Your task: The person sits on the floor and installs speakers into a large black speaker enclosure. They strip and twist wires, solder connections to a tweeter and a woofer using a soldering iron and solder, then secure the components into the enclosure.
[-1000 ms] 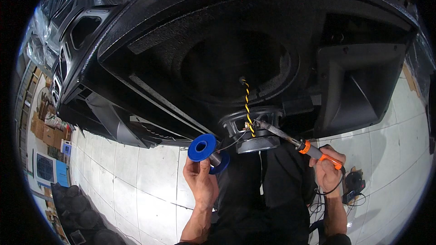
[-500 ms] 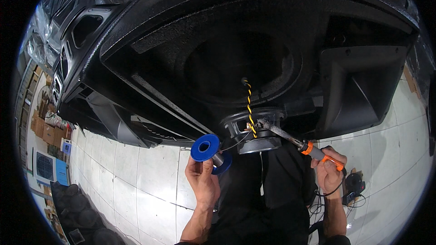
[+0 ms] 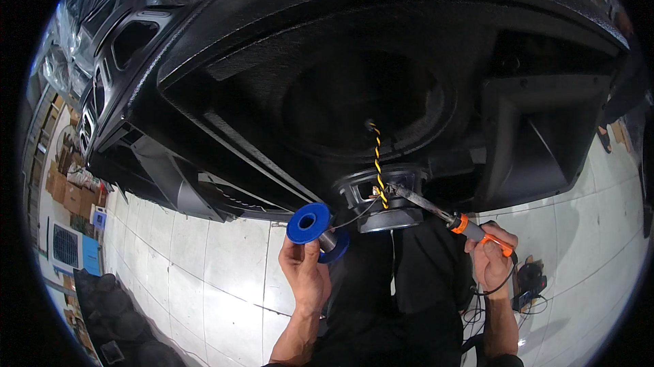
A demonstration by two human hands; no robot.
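My left hand (image 3: 304, 273) is closed around a blue spool of solder (image 3: 308, 224), with a thin strand of solder (image 3: 354, 218) running from it to the terminal of a loudspeaker driver (image 3: 390, 220). In my right hand (image 3: 492, 258) is a soldering iron (image 3: 470, 227) with a grey and orange handle. Its tip reaches the driver's frame, close to the terminal. A twisted yellow-and-black wire (image 3: 378, 156) hangs from the round opening of a large black speaker cabinet (image 3: 340, 13) and meets the driver at that terminal. The exact contact point is too small to make out.
A black horn (image 3: 528, 135) sits at the cabinet's right. More black cabinets (image 3: 129, 60) stand on the left, under clear plastic sheeting. Tiled floor (image 3: 225, 265) lies below, with black drivers (image 3: 122, 312) at lower left. Cables and a dark device (image 3: 530, 278) lie right of my forearm.
The view has shifted slightly. Both hands keep their hold, and the iron's tip and solder strand stay at the driver. A person's foot now shows at the far right.
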